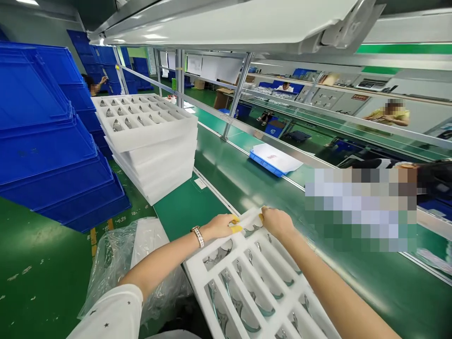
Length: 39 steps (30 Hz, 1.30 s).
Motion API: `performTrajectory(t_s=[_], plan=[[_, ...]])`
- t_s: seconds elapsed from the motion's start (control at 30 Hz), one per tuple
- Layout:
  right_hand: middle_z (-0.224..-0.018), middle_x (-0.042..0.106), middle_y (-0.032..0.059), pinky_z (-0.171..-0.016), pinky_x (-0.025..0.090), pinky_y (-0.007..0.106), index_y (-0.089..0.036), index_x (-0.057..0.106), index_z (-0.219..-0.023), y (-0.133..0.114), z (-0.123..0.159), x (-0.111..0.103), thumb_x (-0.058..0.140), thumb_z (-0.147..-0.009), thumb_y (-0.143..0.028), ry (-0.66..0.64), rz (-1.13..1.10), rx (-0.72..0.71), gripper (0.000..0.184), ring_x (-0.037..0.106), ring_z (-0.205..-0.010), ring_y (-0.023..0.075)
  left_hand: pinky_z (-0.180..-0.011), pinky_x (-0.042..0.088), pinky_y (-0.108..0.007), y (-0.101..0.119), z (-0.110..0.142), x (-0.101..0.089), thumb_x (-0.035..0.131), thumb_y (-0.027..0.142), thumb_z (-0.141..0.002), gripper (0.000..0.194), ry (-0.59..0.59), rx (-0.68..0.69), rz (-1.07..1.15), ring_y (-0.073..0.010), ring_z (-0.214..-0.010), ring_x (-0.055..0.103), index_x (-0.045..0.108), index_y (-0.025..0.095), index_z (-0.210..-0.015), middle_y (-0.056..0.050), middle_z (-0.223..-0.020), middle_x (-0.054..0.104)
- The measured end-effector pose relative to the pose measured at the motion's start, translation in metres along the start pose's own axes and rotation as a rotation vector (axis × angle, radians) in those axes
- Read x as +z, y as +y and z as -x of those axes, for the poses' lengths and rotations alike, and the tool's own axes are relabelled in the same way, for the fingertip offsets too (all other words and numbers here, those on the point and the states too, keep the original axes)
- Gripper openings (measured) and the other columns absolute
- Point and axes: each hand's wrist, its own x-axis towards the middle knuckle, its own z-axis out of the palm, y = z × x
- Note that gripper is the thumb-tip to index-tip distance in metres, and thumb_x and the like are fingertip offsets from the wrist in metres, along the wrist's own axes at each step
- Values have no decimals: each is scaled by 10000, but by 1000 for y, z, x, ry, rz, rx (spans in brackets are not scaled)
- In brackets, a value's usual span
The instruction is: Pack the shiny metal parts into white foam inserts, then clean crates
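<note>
A white foam tray [243,247] lies in front of me at the near edge of the green bench, angled away from me. Shiny metal pieces with curved arms [231,292] rest in its long slots; their exact kind is hard to tell. At the tray's far end, my left hand [224,227] grips the foam edge, with yellow covers on its fingertips. My right hand [277,222] is closed on the far right corner of the same tray, a yellow cover showing at one fingertip. Between my hands, another metal piece [253,230] shows in the end slot.
Stacked white foam trays [151,155] stand at the far left, the top one filled with metal pieces. Blue crates [52,141] rise beside them. Clear plastic wrap [109,263] lies below left. A shallow blue tray [266,162] with paper sits on the bench. People work beyond.
</note>
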Motion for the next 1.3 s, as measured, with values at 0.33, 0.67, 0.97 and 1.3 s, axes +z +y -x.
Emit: performTrajectory(t_s=[0.33, 0.67, 0.97, 1.3], plan=[[-1112, 667, 102, -699, 468, 270, -192, 653, -1097, 18, 31, 25, 356, -1006, -267, 140, -111, -138, 320, 668, -893, 197, -889, 513, -346, 3, 2, 2, 537, 475, -905, 446, -31, -36, 43, -264, -1038, 679, 692, 198, -1218, -89, -1195, 730], [-1050, 670, 114, -828, 443, 294, -187, 733, -884, 9, 20, 9, 416, -936, -153, 15, -105, -235, 323, 594, -1065, 251, -905, 503, -300, -13, 14, -8, 502, 338, -926, 361, -17, -45, 134, -213, -1038, 666, 708, 185, -1181, -62, -1210, 724], [-1149, 702, 89, -700, 444, 290, -202, 711, -1090, 70, 40, 7, 425, -917, -213, 148, -227, 77, 335, 658, -911, 228, -920, 530, -321, -59, 97, -15, 538, 338, -910, 352, 130, -137, 334, -210, -1041, 674, 713, 162, -1160, -94, -1224, 719], [-1048, 714, 170, -762, 506, 338, -154, 695, -1122, -6, 4, -8, 463, -898, -158, -80, -117, 172, 323, 684, -987, 279, -945, 488, -340, -38, 125, -7, 620, 357, -842, 372, 134, -111, 233, -240, -1111, 629, 722, 202, -1165, -72, -1256, 704]])
